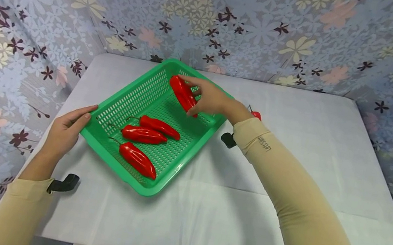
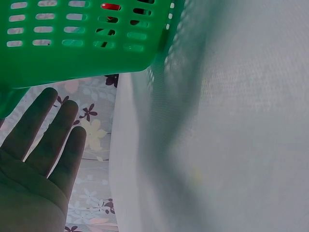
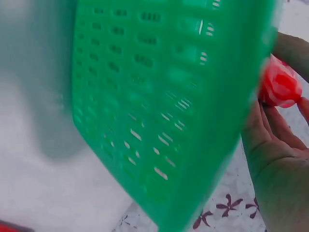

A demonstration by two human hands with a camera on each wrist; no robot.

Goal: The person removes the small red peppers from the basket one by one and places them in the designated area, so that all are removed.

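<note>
A green perforated plastic basket [image 1: 135, 90] stands at an angle over the table's left half. At its left corner my left hand [image 1: 64, 130] grips the rim, thumb on top. In the left wrist view, three fingers [image 2: 58, 145] stretch out below the basket's rim. Over the far right part of the basket, my right hand [image 1: 213, 98] holds a red chili pepper [image 1: 182, 93] between thumb and fingers. Inside lie three more glossy red peppers, a far one [image 1: 160, 127], a middle one [image 1: 144, 134] and a near one [image 1: 137, 159], stems pointing left.
Another red pepper [image 1: 256, 114] lies on the white-covered table [image 1: 330, 162], partly hidden behind my right forearm. A black wrist camera mount [image 1: 228, 140] sticks out beside the right sleeve, another [image 1: 67, 183] by the left. Flowered cloth [image 1: 213, 21] hangs behind the table.
</note>
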